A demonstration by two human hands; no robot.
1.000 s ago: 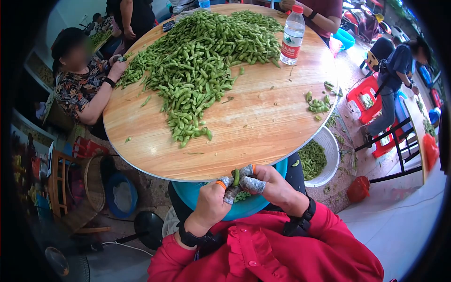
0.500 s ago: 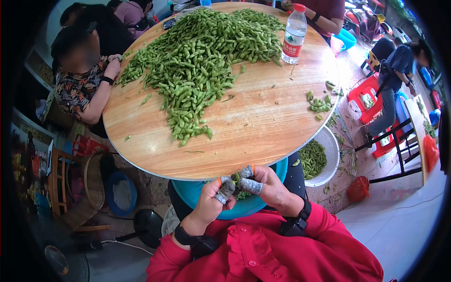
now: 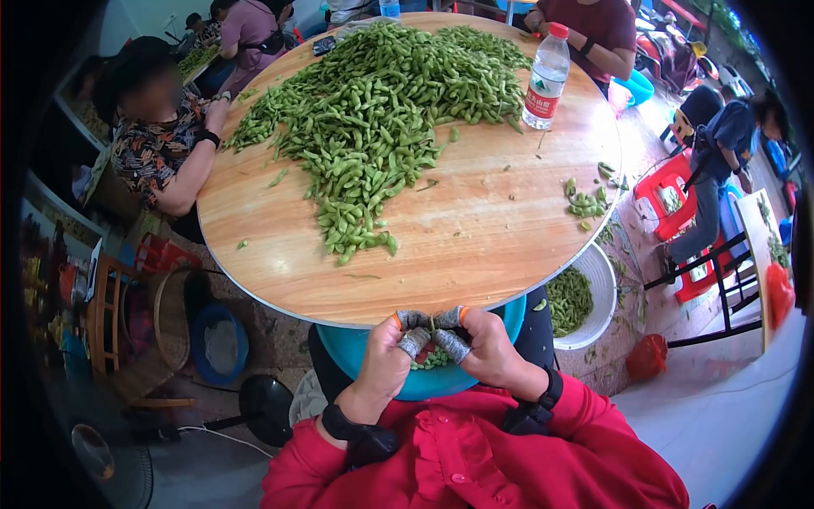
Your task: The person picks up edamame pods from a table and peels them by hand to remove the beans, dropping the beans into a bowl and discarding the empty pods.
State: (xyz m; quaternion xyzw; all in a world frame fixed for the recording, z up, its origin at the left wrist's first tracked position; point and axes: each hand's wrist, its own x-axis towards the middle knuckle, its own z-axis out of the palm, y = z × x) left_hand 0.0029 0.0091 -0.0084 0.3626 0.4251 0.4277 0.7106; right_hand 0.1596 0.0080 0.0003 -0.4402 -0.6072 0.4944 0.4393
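Observation:
Over a teal basin (image 3: 407, 393) in my lap, my left hand (image 3: 386, 360) and my right hand (image 3: 490, 348) meet fingertip to fingertip. Grey cloth covers sleeve the thumbs and forefingers, with orange bands at some edges. Both hands pinch a small green soybean pod (image 3: 432, 324), mostly hidden by the fingers. Shelled green beans (image 3: 437, 358) show in the basin below, partly behind my fingers. Past my hands, a large heap of green pods (image 3: 373, 127) covers much of the round wooden table (image 3: 458, 246).
A water bottle (image 3: 547, 81) stands on the table's right side, and a few loose pods (image 3: 585, 202) lie near that edge. A white basket (image 3: 604, 293) of pods sits on the floor to my right. Other people sit around the table, one at the left (image 3: 161, 136).
My fingers have shifted around the pod, and more of the beans in the basin shows between them. The table and its heap sit slightly farther right in view.

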